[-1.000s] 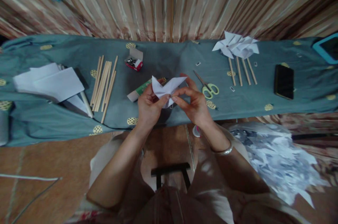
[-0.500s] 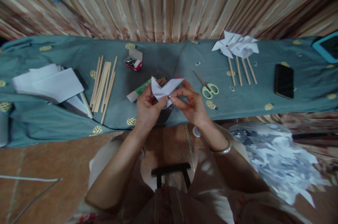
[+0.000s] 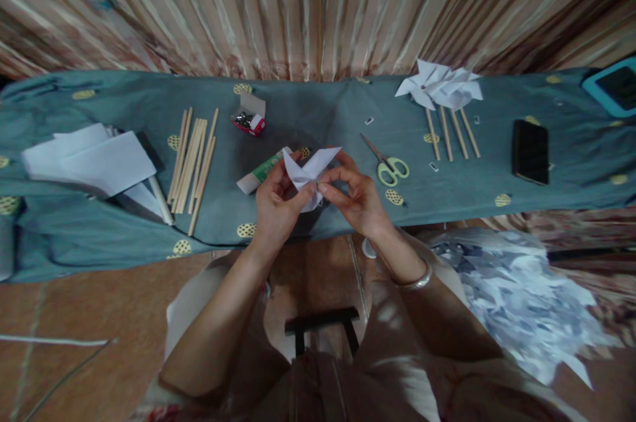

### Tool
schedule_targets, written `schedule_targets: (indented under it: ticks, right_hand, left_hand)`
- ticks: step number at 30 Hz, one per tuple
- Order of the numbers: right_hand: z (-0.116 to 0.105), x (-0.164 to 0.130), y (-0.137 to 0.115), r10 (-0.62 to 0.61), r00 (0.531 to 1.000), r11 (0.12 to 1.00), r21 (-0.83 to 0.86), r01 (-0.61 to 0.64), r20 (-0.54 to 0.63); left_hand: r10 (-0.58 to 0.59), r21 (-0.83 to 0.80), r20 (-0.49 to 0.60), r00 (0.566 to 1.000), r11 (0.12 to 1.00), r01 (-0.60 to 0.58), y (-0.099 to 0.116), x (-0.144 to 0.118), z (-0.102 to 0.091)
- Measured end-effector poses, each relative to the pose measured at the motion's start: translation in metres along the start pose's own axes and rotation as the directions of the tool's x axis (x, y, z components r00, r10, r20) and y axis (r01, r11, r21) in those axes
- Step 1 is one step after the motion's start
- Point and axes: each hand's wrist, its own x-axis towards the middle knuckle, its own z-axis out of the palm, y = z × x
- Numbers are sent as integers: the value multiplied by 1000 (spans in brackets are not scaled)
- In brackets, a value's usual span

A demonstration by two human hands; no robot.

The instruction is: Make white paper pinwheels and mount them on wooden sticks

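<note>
Both forearms angled inward, left hand [image 3: 278, 203] and right hand [image 3: 358, 200] meeting fingertip to fingertip, pinching (bangle on right wrist).

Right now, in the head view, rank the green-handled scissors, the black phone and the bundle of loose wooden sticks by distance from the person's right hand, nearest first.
From the right hand:
1. Green-handled scissors, just beyond it to the right.
2. Black phone, far right on the cloth.
3. Bundle of loose wooden sticks, left, past the left hand.
Phone and sticks are nearly level; that order is tentative.

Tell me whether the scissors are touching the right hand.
Apart. The head view shows the scissors lying on the teal cloth, with a clear strip of cloth between them and the right hand.
</note>
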Motion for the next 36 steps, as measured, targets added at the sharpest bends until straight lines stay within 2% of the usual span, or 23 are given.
schedule_targets:
  ticks: [13,20,26,36]
  right_hand:
    - [0,1,1,24,999,998,58,-26,35]
    - [1,2,1,9,999,976,217,-17,40]
    - [2,3,3,2,999,939,343,-18,48]
    - [2,4,1,13,998,939,341,-33,58]
  left_hand:
    - [1,-26,7,1000,1000,-1,-1,1,-1]
    - [-20,-23,8,1000,1000,21,0,1,-1]
    - [25,7,52,998,1000,-26,-5,4,-3]
    - [17,-24,21,1000,1000,-16,-4,4,-2]
